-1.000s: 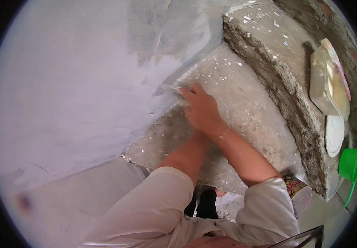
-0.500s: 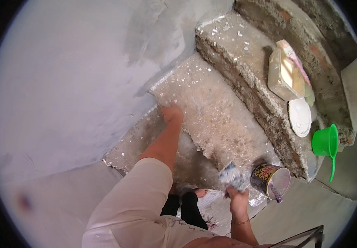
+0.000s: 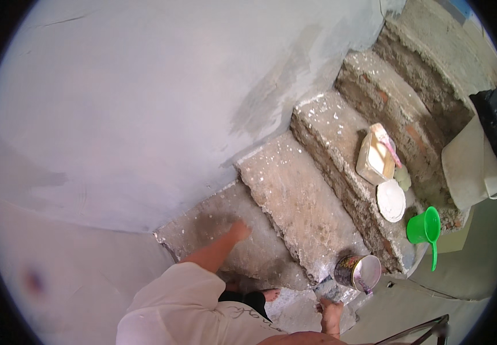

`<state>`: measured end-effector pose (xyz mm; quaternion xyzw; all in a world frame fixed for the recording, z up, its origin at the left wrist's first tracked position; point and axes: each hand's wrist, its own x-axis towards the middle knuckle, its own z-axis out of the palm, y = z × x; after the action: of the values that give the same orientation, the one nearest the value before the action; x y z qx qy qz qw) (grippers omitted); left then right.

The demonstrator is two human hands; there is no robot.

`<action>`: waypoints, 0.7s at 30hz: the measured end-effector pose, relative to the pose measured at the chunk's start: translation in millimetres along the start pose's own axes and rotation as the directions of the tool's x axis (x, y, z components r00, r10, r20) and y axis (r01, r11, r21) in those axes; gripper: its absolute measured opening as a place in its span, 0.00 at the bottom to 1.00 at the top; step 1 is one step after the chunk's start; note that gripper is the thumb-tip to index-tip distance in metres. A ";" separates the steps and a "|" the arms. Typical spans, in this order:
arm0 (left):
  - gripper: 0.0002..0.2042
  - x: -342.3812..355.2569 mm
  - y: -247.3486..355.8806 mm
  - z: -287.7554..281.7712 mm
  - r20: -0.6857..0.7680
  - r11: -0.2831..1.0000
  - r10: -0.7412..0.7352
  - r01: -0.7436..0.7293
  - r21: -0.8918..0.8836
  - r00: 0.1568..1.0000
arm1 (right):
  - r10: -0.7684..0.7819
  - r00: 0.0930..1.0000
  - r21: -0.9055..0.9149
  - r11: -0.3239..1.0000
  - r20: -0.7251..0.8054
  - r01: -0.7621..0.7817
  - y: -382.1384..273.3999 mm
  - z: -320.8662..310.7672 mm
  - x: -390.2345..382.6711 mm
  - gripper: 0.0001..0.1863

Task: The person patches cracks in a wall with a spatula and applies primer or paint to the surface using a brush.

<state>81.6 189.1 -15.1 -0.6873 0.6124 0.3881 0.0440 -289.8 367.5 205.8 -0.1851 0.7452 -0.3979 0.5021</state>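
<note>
My left hand [image 3: 239, 230] is over the lower concrete step [image 3: 202, 215], away from the wall. It is small and blurred, so its finger pose is unclear, and nothing can be seen in it. Low in the view, my right hand [image 3: 332, 313] grips a flat, grey-and-white smeared piece [image 3: 327, 288], whose exact kind I cannot make out. Close beside that piece stands a patterned paint bucket [image 3: 347, 270], with a paint-marked handle [image 3: 364, 286] at its rim.
Rough concrete stairs [image 3: 294, 190] with white specks climb to the upper right along a grey wall [image 3: 133, 115]. One step holds a rectangular tub [image 3: 369, 167] with a brush [image 3: 387, 145] across it, a white round lid [image 3: 391, 201] and a green dipper [image 3: 423, 227]. A pale bin [image 3: 467, 167] stands beyond.
The view has shifted, bringing more of the stairs in. My left hand has gone from the edge of the middle step to above the lower one. My right hand still holds the smeared piece, now lower.
</note>
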 end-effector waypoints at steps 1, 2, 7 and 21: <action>0.27 -18.9 -12.0 8.6 0.062 0.994 0.058 -0.063 0.088 0.996 | 0.008 1.000 -0.028 1.000 -0.001 -0.008 0.2 -3.5 -1.7 0.11; 0.24 -41.9 -26.8 15.8 0.131 0.990 0.100 -0.112 0.081 0.986 | 0.020 1.000 -0.057 0.998 -0.003 -0.021 0.8 -7.1 -3.4 0.12; 0.21 -151.2 -84.3 20.2 0.273 0.976 0.186 -0.210 0.060 0.944 | 0.098 0.995 -0.166 0.981 0.008 -0.096 9.6 -26.6 -9.1 0.13; 0.18 -207.4 4.0 -148.3 -0.467 0.954 0.251 -0.299 -0.032 0.848 | 0.017 0.999 -0.310 0.951 0.035 -0.005 28.9 -80.8 -6.0 0.11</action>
<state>159.9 276.2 211.5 -0.6658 0.6766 0.2484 -0.1931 -356.0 422.2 201.4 -0.2649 0.7899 -0.2696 0.4830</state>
